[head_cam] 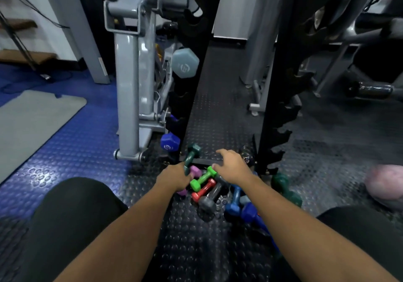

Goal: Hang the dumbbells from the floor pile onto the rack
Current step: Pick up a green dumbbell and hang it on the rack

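Gripping a dark teal dumbbell [191,155] by its handle, the left hand [174,178] holds it tilted, upper head clear above the floor pile [209,191]. I note the right hand [232,167] hovering with fingers spread and relaxed over the pile, holding nothing, its fingertips just beside the bright green dumbbell [204,178]. Beneath lie a red dumbbell [202,191], a grey dumbbell [210,196], a purple dumbbell [195,171] and a blue dumbbell [234,196], touching one another on the studded black floor. The rack [274,116] stands directly behind the pile, its notched black uprights to left and right. On the left upright a pale blue dumbbell head [185,65] and a dark blue head [170,144] already sit in cradles; the right-hand notches in view appear vacant.

My judgement: the step in hand is the pick-up of one dumbbell, with hanging not yet done. The next move calls for lifting the teal dumbbell level and seating its handle across a matching pair of free notches, minding the pile does not roll
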Motion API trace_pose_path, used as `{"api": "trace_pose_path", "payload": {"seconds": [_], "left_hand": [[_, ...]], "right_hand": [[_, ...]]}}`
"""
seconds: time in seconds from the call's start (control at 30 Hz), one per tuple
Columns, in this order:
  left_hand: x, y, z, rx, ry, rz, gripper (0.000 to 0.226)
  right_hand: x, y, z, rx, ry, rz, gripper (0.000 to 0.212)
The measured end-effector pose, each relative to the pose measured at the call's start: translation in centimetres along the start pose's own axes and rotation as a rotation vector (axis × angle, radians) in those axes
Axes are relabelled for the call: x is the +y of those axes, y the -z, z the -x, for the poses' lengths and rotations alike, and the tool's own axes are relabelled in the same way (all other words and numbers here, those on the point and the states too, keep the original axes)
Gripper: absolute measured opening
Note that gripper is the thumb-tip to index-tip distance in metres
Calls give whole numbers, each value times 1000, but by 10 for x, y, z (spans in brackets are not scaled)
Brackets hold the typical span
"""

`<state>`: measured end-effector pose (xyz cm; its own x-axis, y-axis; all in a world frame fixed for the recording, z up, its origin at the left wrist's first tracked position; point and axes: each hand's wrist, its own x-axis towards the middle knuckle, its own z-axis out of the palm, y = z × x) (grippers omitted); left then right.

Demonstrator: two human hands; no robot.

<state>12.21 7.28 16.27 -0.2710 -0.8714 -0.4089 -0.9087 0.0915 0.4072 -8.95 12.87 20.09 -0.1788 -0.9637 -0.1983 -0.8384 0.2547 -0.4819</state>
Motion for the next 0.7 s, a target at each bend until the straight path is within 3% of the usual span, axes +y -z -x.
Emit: {"api": "trace_pose_path", "payload": {"seconds": [0.3,0.4,0.53,0.7], "left_hand": [[-21,-59,-62,-8,314,274,68],[-29,-80,-105,-31,398,410,83],[-35,-106,-158,25,491,648,71],[-47,-148,-229,78,668,832,118]], "right_hand": [[14,-51,-78,-82,-25,15,66],[17,-77,-121,-128,-61,19,64],[25,-115,-177,-146,-138,-53,65],[28,-158,-246,-155,-221,-85,56]]}}
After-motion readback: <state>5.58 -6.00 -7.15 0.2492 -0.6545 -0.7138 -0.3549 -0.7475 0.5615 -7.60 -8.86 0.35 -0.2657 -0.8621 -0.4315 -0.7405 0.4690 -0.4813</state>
